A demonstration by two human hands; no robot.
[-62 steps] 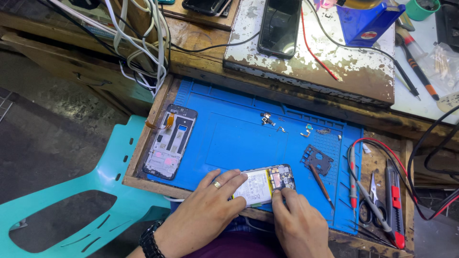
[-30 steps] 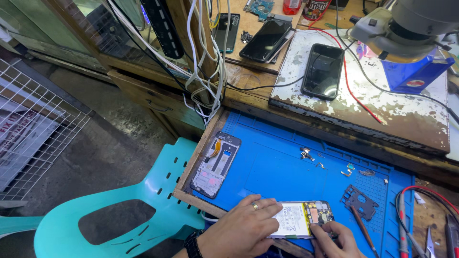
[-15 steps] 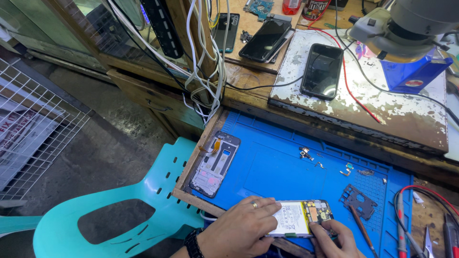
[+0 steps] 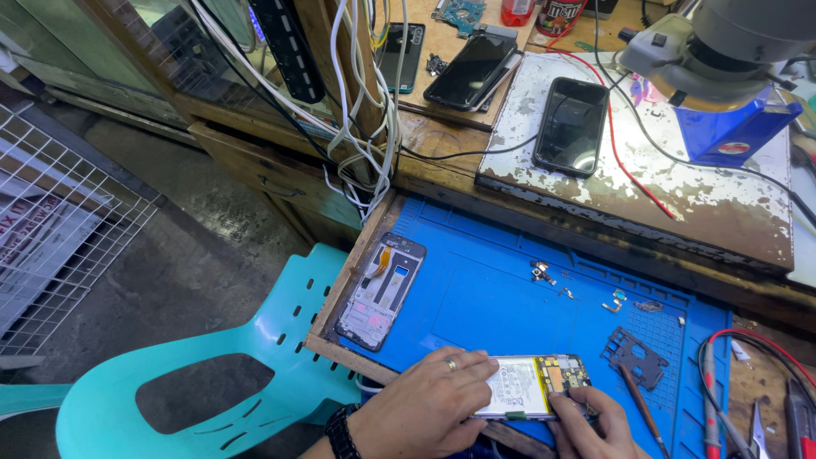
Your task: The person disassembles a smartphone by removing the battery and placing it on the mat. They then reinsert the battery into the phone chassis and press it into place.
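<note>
Blue mat: 1 opened phone under left hand and right hand; 1 phone frame; loose screws.

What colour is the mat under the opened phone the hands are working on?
Bright blue; the mat under the opened phone shows best in the head view.

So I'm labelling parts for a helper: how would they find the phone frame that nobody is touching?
Start at the blue mat. The frame lies at its left edge, above the turquoise chair. Unlike the opened phone under the hands, it has no battery and lies alone.
</note>
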